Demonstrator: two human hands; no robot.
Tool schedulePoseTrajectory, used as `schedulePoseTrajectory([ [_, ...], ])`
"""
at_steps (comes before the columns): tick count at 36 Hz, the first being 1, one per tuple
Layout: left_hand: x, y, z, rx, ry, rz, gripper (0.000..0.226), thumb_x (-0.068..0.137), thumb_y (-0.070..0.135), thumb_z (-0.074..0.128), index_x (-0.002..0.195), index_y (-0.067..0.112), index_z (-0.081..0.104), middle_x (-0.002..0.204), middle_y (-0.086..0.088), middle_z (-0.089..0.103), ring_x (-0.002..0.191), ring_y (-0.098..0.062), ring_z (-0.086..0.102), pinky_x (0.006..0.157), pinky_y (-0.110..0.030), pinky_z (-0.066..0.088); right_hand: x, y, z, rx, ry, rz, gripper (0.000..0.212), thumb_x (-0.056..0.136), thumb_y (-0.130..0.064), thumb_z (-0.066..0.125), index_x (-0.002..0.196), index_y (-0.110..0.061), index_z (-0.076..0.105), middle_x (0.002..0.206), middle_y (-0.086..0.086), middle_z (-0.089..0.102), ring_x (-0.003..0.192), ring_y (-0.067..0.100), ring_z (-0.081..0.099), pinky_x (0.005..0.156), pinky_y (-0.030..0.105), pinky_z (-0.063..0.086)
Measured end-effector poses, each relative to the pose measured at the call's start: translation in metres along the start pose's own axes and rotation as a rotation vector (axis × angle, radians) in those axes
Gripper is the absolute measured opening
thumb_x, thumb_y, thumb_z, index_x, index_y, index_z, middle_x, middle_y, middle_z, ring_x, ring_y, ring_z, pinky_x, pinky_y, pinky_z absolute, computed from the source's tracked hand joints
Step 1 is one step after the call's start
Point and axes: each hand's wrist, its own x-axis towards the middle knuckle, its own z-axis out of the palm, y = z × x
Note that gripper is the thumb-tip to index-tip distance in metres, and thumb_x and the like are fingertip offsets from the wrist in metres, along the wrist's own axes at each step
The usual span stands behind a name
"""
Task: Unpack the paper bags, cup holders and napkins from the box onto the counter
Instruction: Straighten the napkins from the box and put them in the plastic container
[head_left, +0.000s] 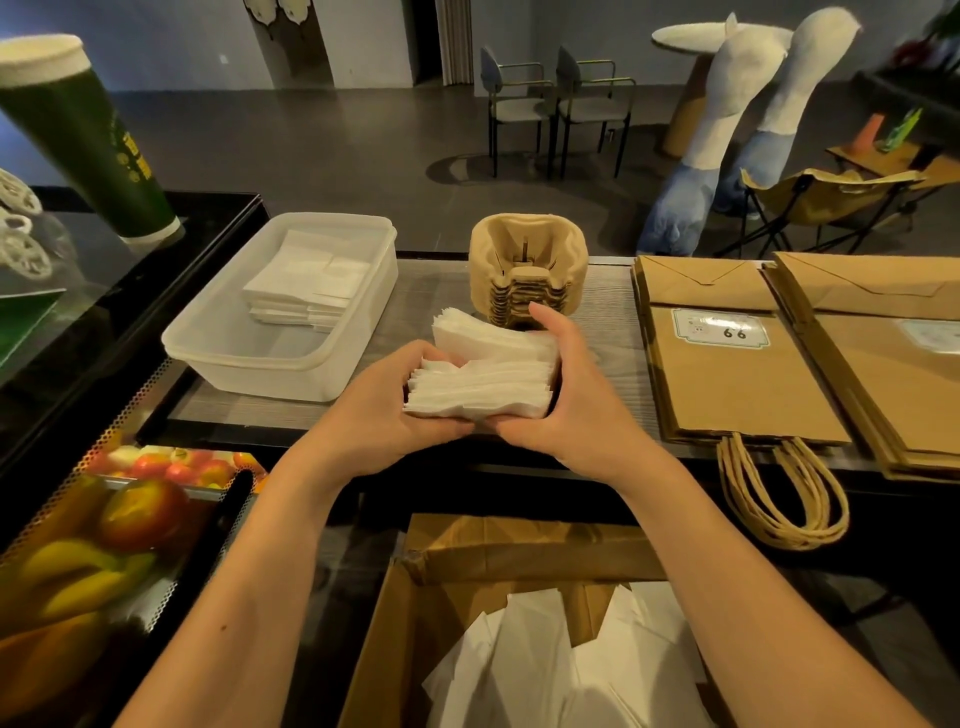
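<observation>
We stand at a grey wood-grain counter (613, 332) in a dim room with chairs behind. Our left hand (379, 410) and right hand (571, 400) together grip a thick stack of white paper napkins (488, 374), fingers curled round its ends, above the counter. Just beyond the right hand stands a stack of tan pulp cup holders (527, 270). Right of it lie flat brown paper bags (737, 374). Left of the left hand sits a translucent plastic tub (270, 358) holding napkins. Below our wrists is the open cardboard box (519, 551).
</observation>
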Motion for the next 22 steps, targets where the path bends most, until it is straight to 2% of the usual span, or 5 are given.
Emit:
schedulePoseTrajectory([
  [4, 0.0, 0.0, -0.001, -0.014, -0.027, 0.04, 0.043, 0.078, 0.017, 0.087, 0.107, 0.027, 0.056, 0.098, 0.018, 0.068, 0.091, -0.002, 0.066, 0.074, -0.017, 0.052, 0.001, 0.002, 0.001, 0.01, -0.01, -0.002, 0.114, 0.073, -0.015, 0.091, 0.157, -0.035, 0.016, 0.14, -0.02, 0.035, 0.122, -0.011, 0.041, 0.088, -0.002, 0.04],
  [8, 0.002, 0.002, -0.002, -0.029, -0.064, 0.057, 0.055, 0.08, 0.012, 0.084, 0.12, 0.035, 0.054, 0.106, 0.02, 0.065, 0.101, 0.001, 0.063, 0.082, -0.015, 0.051, 0.001, 0.001, 0.0, 0.023, -0.013, -0.013, 0.114, 0.073, -0.02, 0.092, 0.156, -0.036, 0.016, 0.14, -0.021, 0.035, 0.123, -0.01, 0.041, 0.089, 0.001, 0.042],
  [11, 0.005, 0.002, -0.004, -0.042, -0.1, 0.06, 0.05, 0.08, 0.009, 0.084, 0.117, 0.033, 0.061, 0.107, 0.019, 0.07, 0.103, 0.0, 0.065, 0.084, -0.013, 0.05, 0.0, -0.001, 0.0, 0.028, -0.02, -0.012, 0.116, 0.072, -0.026, 0.093, 0.156, -0.038, 0.014, 0.142, -0.022, 0.033, 0.126, -0.005, 0.04, 0.093, 0.005, 0.042],
  [18, 0.008, 0.004, -0.006, -0.111, -0.128, 0.081, 0.043, 0.082, 0.0, 0.079, 0.115, 0.023, 0.063, 0.108, 0.007, 0.073, 0.104, -0.008, 0.068, 0.086, -0.019, 0.053, 0.0, 0.001, -0.002, 0.086, -0.065, 0.003, 0.117, 0.074, -0.016, 0.092, 0.156, -0.038, 0.011, 0.132, -0.034, 0.034, 0.122, -0.015, 0.042, 0.092, -0.002, 0.039],
  [22, 0.013, 0.007, -0.005, -0.087, -0.167, 0.076, 0.05, 0.08, 0.003, 0.082, 0.119, 0.028, 0.063, 0.109, 0.01, 0.073, 0.105, -0.008, 0.068, 0.086, -0.021, 0.054, 0.0, 0.0, -0.002, 0.094, -0.065, 0.009, 0.115, 0.075, -0.017, 0.091, 0.156, -0.04, 0.012, 0.131, -0.033, 0.034, 0.122, -0.009, 0.044, 0.088, -0.002, 0.04],
])
